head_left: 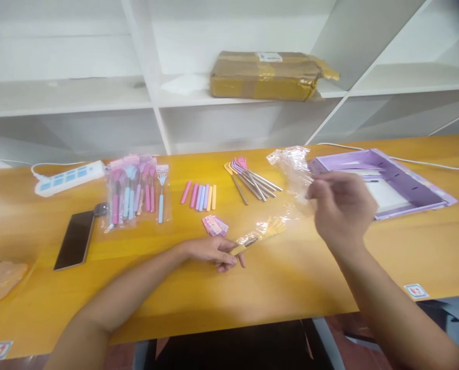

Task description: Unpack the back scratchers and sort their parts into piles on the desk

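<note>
My left hand (217,253) is closed around the yellow handle of a back scratcher (240,248). Clear plastic covers its metal rod and yellow hand-shaped head, which point up and right. My right hand (343,205) is raised at the right with its fingers curled together, slightly blurred; whatever they pinch cannot be made out. Just left of it lie clear plastic bags (297,169). Beyond my left hand are small pink and purple cards (214,225), a row of coloured handles (201,197) and a pile of metal rods with claw heads (254,180).
Bagged back scratchers (137,190) lie at the left, beside a white power strip (71,179) and a dark phone (75,240). A purple tray (422,192) stands at the right. A taped cardboard box (266,77) sits on the white shelf (183,97) behind the table.
</note>
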A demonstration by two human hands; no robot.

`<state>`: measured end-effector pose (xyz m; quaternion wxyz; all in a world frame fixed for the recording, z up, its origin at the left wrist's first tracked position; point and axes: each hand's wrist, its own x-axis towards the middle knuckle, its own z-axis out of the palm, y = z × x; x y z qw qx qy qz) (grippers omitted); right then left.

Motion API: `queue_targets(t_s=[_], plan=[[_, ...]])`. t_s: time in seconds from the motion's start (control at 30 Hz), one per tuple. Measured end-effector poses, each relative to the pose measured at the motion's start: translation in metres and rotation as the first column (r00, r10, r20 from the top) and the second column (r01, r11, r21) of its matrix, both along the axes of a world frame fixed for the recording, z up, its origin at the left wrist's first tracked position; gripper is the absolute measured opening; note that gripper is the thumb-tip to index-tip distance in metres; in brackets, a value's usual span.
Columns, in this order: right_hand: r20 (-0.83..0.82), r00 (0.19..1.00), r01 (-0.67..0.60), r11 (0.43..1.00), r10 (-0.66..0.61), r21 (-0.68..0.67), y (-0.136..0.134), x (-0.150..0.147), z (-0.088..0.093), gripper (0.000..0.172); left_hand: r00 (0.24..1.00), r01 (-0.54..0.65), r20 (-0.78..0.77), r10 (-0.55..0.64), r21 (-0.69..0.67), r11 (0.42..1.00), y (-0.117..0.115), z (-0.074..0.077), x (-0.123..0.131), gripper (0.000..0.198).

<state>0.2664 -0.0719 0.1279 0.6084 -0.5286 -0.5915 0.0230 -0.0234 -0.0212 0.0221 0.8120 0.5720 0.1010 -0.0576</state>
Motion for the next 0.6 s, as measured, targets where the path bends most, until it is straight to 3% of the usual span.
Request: queue_targets(t_s=[0.1, 0.17, 0.2, 0.3, 0.4, 0.5, 0.6], plan=[[-0.270, 0.940, -0.220, 0.976, 0.210, -0.007, -0.006, -0.001, -0.017, 0.033, 0.999, -0.036, 0.039, 0.036, -0.011, 0.999, 0.000, 0.000, 0.000, 0.051], [-0.279, 0.908, -0.361, 0.922, 0.314, -0.140, -0.014, -0.008, -0.029, 0.035, 0.998, -0.032, 0.048, 0.032, -0.009, 0.999, 0.000, 0.001, 0.000, 0.050], [-0.250, 0.914, -0.375, 0.900, 0.319, -0.223, -0.019, -0.013, -0.032, 0.035, 0.999, -0.021, 0.047, 0.021, -0.002, 1.000, -0.001, 0.001, -0.001, 0.049], [-0.124, 0.966, -0.256, 0.906, 0.227, -0.337, -0.029, -0.023, -0.028, 0.053, 0.999, -0.018, 0.041, 0.017, 0.018, 1.000, -0.001, 0.002, -0.002, 0.049], [-0.035, 0.990, -0.142, 0.959, 0.137, -0.247, -0.029, -0.028, -0.007, 0.053, 0.999, -0.042, 0.029, 0.041, 0.041, 0.998, -0.001, 0.002, -0.002, 0.052], [0.071, 0.971, -0.209, 0.954, 0.228, -0.217, -0.023, -0.035, 0.014, 0.052, 0.999, -0.018, 0.050, 0.015, 0.058, 0.998, 0.000, 0.003, -0.002, 0.052], [0.067, 0.983, -0.165, 0.982, 0.171, -0.094, -0.013, -0.036, 0.026, 0.047, 0.996, -0.013, 0.084, 0.009, 0.044, 0.999, 0.001, 0.006, -0.002, 0.048]])
